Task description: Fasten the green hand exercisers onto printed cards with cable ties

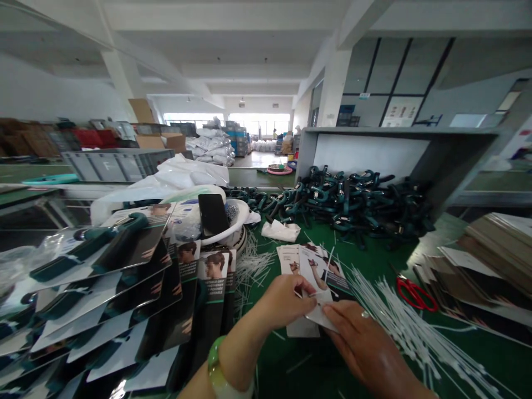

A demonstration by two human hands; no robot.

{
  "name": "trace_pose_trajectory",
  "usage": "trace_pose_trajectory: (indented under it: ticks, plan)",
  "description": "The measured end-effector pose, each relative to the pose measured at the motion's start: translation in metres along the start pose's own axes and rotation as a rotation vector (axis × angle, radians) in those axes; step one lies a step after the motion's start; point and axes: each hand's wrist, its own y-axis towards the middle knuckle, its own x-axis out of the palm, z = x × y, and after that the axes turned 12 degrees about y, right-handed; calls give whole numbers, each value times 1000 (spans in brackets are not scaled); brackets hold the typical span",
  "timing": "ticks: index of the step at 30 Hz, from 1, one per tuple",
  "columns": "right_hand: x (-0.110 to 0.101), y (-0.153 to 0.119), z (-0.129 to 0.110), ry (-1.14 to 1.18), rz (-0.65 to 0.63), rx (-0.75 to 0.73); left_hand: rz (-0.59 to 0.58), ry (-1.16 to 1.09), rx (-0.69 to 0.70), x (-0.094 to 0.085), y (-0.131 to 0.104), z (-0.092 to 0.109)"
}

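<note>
Both hands meet over the green table at a printed card [315,270]. My left hand [285,301], below which a green bangle circles the wrist, pinches the card near its lower part with thumb and forefinger. Against the card's lower right edge lies my right hand [361,338], its fingers together and partly hidden beneath the card. A thin white cable tie [331,255] sticks up at the card. More printed cards [290,256] lie under and behind it. Loose white cable ties [409,327] spread to the right of my right hand.
Carded dark green hand grips [120,244] are stacked at left. A grey bin [461,132] spills more grips at the back. Red scissors [417,293] and card stacks [486,277] lie right. A black phone [213,214] rests on a white basin [239,221].
</note>
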Motion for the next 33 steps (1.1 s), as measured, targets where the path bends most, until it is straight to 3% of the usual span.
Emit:
trace_pose_trajectory:
  ticks: [3,6,8,10,16,19,21,24,26,28,30,33]
  plan:
    - [9,0,-2,4,-51,1,99,209,-30,-2,-1,-5]
    - [17,3,0,25,-105,35,394,352,-31,1,-4,-7]
    - [21,7,4,45,-141,68,559,309,79,4,-6,-11]
    - [24,14,9,48,-165,98,620,201,170,7,-5,-19]
    - [32,29,15,67,-325,151,643,48,-25,19,6,-57]
    - [27,37,29,159,-451,126,639,-1,-27,27,10,-68]
    - [21,45,56,260,-523,138,654,-17,-19,34,11,-71]
    - [14,57,119,261,-450,406,573,-34,-48,44,12,-76]
    - [14,63,163,333,-540,572,491,-76,-83,48,16,-79]
    - [17,65,194,391,-662,583,479,-134,-141,48,21,-81]
    - [24,63,208,399,-745,563,496,-188,-195,45,26,-82]
    - [36,56,203,395,-695,550,481,-233,-215,42,31,-78]
